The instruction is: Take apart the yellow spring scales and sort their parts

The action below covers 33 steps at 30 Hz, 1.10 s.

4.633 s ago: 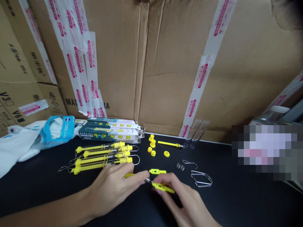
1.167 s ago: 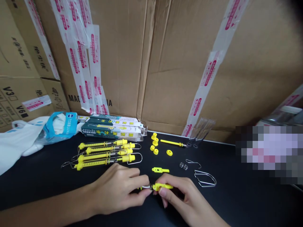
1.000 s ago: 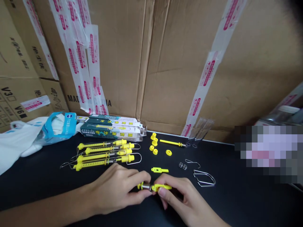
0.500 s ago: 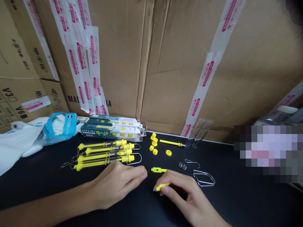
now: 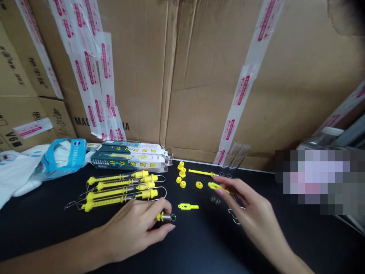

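My left hand (image 5: 139,228) is closed around a yellow rod with a metal spring (image 5: 165,217), whose wire ring pokes out past the fingertips; the rest of it is hidden in the palm. Between thumb and fingers of my right hand (image 5: 245,198) is a flat yellow plastic piece (image 5: 214,186), raised over the table. A similar slotted yellow piece (image 5: 188,206) lies between the hands. Small clear coils (image 5: 215,200) and bent wire hooks (image 5: 234,217) lie by my right hand, the hooks partly covered by it.
Several assembled spring scales (image 5: 114,192) lie at left, before printed boxes (image 5: 128,158). Yellow caps (image 5: 181,172), a yellow ring (image 5: 199,185), another yellow rod (image 5: 202,172) and clear tubes (image 5: 236,156) sit farther back. Plastic bags (image 5: 65,156) rest far left; cardboard (image 5: 199,95) stands behind.
My right hand has risen away and to the right with the flat yellow piece. The left hand's grip has shifted, and the spring end of its rod now shows. The view has shifted slightly.
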### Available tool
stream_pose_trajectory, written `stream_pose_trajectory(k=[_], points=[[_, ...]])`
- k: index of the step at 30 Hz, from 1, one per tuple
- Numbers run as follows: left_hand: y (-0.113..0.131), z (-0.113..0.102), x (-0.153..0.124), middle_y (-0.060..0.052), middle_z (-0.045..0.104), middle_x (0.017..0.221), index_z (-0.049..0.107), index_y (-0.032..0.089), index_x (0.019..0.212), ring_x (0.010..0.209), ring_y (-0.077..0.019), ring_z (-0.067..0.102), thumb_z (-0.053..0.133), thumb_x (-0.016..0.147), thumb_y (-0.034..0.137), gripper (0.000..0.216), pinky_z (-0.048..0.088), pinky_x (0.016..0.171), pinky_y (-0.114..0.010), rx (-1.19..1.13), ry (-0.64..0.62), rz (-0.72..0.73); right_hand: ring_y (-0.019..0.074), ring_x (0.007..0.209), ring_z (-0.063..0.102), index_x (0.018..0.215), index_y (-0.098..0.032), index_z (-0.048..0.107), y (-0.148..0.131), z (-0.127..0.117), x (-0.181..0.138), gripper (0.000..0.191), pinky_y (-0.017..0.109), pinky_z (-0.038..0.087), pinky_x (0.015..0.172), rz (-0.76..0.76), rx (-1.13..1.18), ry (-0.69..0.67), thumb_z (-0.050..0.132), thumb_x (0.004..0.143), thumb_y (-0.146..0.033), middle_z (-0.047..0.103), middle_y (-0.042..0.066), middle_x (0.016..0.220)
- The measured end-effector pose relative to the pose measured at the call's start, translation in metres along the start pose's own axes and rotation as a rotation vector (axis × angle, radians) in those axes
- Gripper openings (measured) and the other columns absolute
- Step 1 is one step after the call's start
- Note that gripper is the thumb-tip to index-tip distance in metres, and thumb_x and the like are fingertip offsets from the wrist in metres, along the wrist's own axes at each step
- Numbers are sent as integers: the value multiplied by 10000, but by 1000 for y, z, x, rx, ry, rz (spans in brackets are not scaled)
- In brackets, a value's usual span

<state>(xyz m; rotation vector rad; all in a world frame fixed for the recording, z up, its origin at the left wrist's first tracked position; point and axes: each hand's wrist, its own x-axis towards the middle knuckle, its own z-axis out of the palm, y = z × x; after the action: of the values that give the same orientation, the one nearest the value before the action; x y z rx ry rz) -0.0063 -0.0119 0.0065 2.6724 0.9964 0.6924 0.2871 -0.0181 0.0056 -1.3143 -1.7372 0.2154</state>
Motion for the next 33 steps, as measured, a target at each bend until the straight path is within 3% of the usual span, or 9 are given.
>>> stream_pose_trajectory(k=[4, 8, 14, 22, 33], points=[[-1, 3, -1, 100, 533, 626, 542, 259, 1001, 504, -99, 546, 546, 938, 246, 65, 399, 521, -214, -14, 10, -7, 191, 727, 693, 1020, -240, 743, 15, -13, 8, 293, 275, 539, 642, 29, -98, 0, 619, 919, -485, 756, 34, 874], [-1, 5, 1, 92, 544, 645, 541, 259, 1006, 527, -102, 562, 504, 955, 246, 64, 412, 531, -216, -13, 5, -23, 167, 662, 685, 1031, -241, 738, 6, 3, -2, 240, 257, 562, 627, -47, -75, -50, 636, 925, -431, 750, 14, 815], [1, 5, 3, 76, 561, 671, 547, 246, 1025, 556, -107, 583, 484, 943, 211, 109, 437, 558, -217, -11, -2, -10, 212, 891, 671, 1076, -231, 707, -7, 38, -14, 244, 344, 580, 780, -215, -24, -131, 472, 1015, -242, 743, 61, 969], [1, 6, 4, 34, 634, 846, 552, 236, 1061, 651, -109, 616, 459, 955, 166, 157, 468, 648, -235, -39, -6, 39, 208, 941, 647, 1148, -245, 671, 1, 43, -14, 315, 360, 591, 801, -264, -14, -229, 401, 1022, -145, 705, 65, 1013], [2, 5, 3, 34, 626, 840, 553, 230, 1046, 659, -114, 617, 454, 951, 153, 158, 461, 645, -245, -42, -25, 30, 191, 926, 682, 1214, -230, 590, -6, 41, -17, 240, 348, 576, 834, -175, -61, -43, 470, 1012, -179, 703, 64, 1088]])
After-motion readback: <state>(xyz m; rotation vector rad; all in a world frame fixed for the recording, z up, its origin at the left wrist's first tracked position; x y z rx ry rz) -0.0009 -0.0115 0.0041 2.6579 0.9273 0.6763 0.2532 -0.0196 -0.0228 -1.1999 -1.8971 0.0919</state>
